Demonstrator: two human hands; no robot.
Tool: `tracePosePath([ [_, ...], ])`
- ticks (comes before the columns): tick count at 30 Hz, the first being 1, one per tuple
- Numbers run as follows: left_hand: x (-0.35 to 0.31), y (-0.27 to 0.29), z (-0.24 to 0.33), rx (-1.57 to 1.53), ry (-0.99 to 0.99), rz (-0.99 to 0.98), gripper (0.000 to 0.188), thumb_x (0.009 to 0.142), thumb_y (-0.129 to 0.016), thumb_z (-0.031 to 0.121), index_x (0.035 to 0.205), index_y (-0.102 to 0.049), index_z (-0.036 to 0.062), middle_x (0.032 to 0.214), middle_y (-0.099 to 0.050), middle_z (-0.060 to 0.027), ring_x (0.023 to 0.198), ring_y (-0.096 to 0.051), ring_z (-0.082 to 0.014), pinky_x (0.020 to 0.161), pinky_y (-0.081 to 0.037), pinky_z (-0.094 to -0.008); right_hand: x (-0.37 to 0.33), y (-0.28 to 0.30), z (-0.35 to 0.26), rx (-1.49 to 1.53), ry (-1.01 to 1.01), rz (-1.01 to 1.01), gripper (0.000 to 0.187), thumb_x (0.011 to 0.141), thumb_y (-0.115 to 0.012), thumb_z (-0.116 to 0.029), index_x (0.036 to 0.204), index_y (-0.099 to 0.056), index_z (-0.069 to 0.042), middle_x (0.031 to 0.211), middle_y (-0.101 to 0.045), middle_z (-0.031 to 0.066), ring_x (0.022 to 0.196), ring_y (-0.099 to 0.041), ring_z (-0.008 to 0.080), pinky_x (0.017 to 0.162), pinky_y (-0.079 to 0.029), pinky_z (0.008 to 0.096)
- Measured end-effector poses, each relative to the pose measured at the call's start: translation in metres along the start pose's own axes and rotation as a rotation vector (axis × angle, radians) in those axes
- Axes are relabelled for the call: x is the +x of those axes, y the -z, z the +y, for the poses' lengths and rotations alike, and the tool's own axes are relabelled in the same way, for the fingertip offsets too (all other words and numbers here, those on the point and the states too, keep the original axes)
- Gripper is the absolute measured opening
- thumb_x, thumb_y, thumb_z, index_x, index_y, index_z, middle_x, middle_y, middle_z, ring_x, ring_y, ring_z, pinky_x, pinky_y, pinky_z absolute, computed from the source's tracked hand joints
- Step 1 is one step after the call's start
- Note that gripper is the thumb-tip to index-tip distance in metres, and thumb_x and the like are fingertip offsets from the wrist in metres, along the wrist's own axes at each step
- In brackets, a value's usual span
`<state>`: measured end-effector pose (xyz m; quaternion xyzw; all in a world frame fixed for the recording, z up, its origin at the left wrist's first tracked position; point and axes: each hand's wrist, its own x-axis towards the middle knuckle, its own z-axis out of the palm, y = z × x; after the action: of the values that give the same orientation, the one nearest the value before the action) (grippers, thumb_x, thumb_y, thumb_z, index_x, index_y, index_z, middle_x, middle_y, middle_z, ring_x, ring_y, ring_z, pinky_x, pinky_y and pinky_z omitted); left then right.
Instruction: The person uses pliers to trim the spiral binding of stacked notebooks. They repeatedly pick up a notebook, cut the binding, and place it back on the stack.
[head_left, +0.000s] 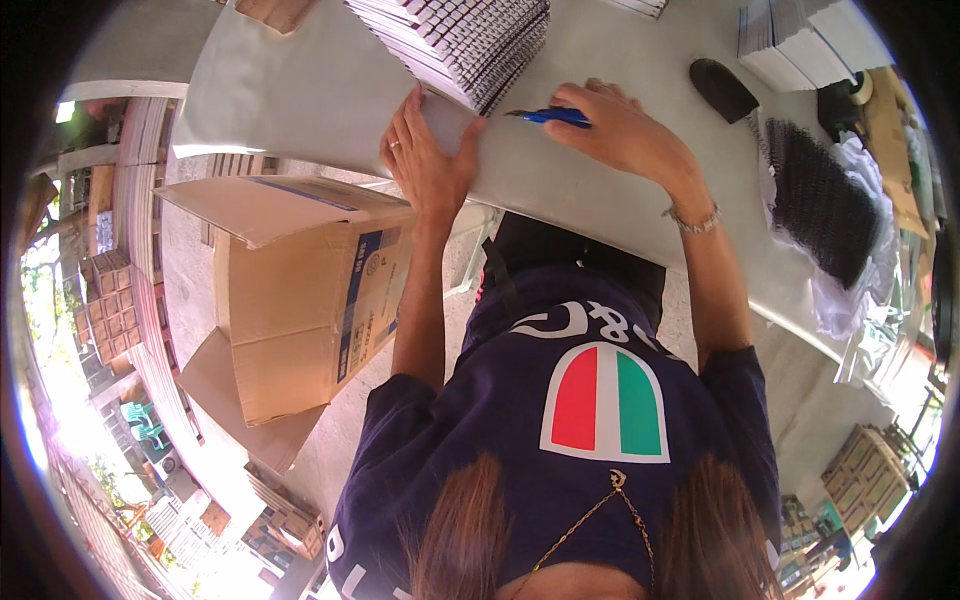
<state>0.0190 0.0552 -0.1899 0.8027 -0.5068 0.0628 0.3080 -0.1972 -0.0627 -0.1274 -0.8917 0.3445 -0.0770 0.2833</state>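
Note:
A tall stack of wire-bound notebooks (pixel 455 45) stands on the table in front of me, black coils showing along its edges. At the stack's near corner, my left hand (pixel 432 160) has its fingers stretched and thumb apart, with nothing visible in it. Whether its fingertips touch the stack I cannot tell. My right hand (pixel 620 130) is closed around a blue-handled tool (pixel 562 116) that looks like small pliers. The tool's dark tip points left, toward the bottom of the stack. Part of its handle is hidden by my fingers.
An open cardboard box (pixel 300 300) is left of the grey table (pixel 290 100). On the table's right lie a dark oval object (pixel 722 90), black wire coils (pixel 820 200) on white plastic (pixel 850 300) and more stacked white-paged books (pixel 800 45). A brown block (pixel 275 12) sits far left.

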Motion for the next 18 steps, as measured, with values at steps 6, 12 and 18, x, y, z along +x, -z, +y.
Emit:
tracePosePath([
  [6, 0.006, -0.001, 0.002, -0.037, -0.011, -0.003, 0.132, 0.068, -0.085, 0.061, 0.159, -0.013, -0.0025, 0.146, -0.05, -0.0175, 0.136, -0.046, -0.0332, 0.115, -0.025, -0.0509, -0.04, 0.026, 0.039, -0.063, -0.243, 0.179, 0.044, 0.093, -0.067, -0.045, 0.125, -0.063, -0.015, 0.114, -0.063, 0.0136, 0.121, -0.053, 0.0357, 0.105, -0.034, 0.0528],
  [12, 0.026, -0.008, 0.01, -0.069, 0.046, -0.072, 0.15, 0.058, -0.09, 0.063, 0.16, -0.001, -0.0027, 0.151, -0.047, -0.0214, 0.14, -0.043, -0.0358, 0.117, -0.02, -0.0523, -0.035, 0.007, 0.057, -0.27, -0.084, 0.583, 0.042, 0.093, -0.071, -0.03, 0.13, -0.062, -0.013, 0.113, -0.063, 0.0136, 0.116, -0.057, 0.0328, 0.1, -0.042, 0.0472],
  [18, 0.036, -0.002, 0.02, -0.15, 0.09, -0.091, 0.148, 0.057, -0.092, 0.054, 0.159, -0.001, -0.0014, 0.153, -0.044, -0.0205, 0.139, -0.044, -0.0348, 0.118, -0.018, -0.0548, 0.008, -0.029, 0.004, 0.689, -0.068, 0.321, 0.05, 0.094, -0.071, -0.018, 0.138, -0.054, 0.0, 0.112, -0.064, 0.0185, 0.091, -0.07, 0.0272, 0.08, -0.056, 0.0328],
])
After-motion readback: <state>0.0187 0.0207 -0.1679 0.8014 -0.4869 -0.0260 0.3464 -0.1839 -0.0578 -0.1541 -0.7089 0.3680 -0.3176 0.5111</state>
